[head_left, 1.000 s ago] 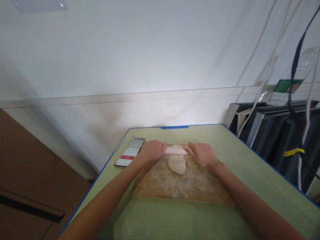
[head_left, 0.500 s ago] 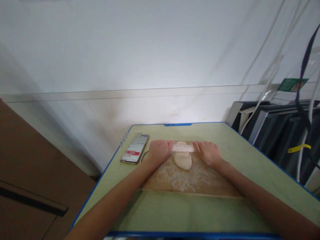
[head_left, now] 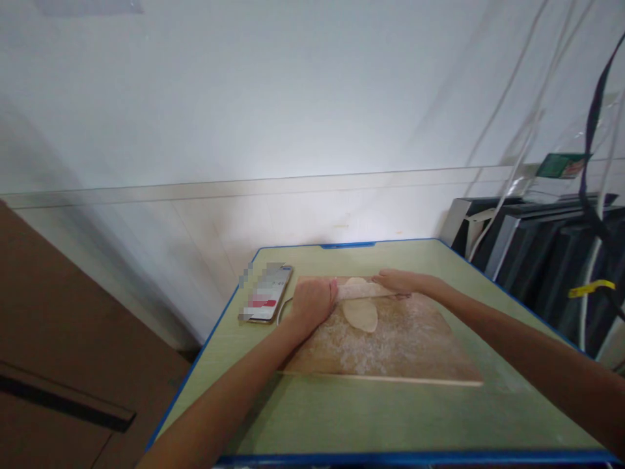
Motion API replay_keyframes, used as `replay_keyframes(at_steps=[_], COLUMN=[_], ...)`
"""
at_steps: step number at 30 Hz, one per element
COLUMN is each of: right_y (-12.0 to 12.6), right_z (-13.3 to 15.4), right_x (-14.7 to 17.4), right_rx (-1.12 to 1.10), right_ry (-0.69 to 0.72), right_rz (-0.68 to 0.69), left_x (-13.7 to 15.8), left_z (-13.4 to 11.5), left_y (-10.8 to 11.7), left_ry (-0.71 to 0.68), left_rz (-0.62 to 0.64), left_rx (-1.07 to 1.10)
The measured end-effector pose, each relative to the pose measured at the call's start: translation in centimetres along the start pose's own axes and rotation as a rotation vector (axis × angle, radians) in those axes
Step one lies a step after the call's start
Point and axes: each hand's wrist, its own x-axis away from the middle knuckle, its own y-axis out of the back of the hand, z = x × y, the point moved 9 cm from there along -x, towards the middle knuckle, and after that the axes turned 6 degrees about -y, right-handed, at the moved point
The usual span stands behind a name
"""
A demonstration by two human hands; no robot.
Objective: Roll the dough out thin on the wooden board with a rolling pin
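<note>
Nearest, the blue-edged green surface (head_left: 342, 417) ran out bare in front of a wooden board (head_left: 415, 355), whose middle was dusted with patchy flour. Farther in lay the dough (head_left: 361, 316), a flat, pale piece, its near part tapering to a rounded tip and its far part showing beyond the floury rolling pin (head_left: 360, 290) that crossed it. The left hand (head_left: 314, 301) had its fingers curled closely round the pin's left end; the right hand (head_left: 398, 281) lay over the right part, its fingers looking flatter, though how tightly they closed could not be told. That uneven hold looked like the likeliest source of trouble: heavier pressure on one side could thin the dough lopsidedly or swing the pin askew. Where flour seemed sparse, the dough might stick to the wood or wrap up onto the pin. With the pin near the board's far edge, too long a push could drop it off the wood. Beside the left hand, a phone (head_left: 268, 298) lay on the surface, close enough to be nudged or floured by a sideways slip. Behind everything stood a pale wall (head_left: 273, 111).
</note>
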Motion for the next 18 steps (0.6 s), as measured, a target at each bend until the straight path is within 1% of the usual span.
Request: replay_keyframes(at_steps=[3,8,10,15,18], right_y=[-1.3,-1.9,-2.2,-2.3,-2.1], right_z=[0.2,-0.1,0.1,0.8,0.8], right_x=[1.0,3.1,3.9,5.4,5.7], right_rx=[0.058,0.146,0.176,0.289,0.264], right_ry=[0.026,-0.044,-0.046,-0.004,-0.043], right_rz=[0.068,0.022,-0.006,-0.175,-0.174], left_x=[-0.3,-1.3,-1.7,-2.3,-2.6], left_z=[-0.3,-1.0,-1.1,-1.2,-1.4], left_y=[0.1,-0.6,-0.8,-0.7,-1.0], left_ry=[-0.061,-0.238,-0.287,-0.303,-0.282], left_rz=[0.045,0.231,0.287,0.377,0.464], left_rx=[-0.029,-0.106,-0.105,-0.03,0.115])
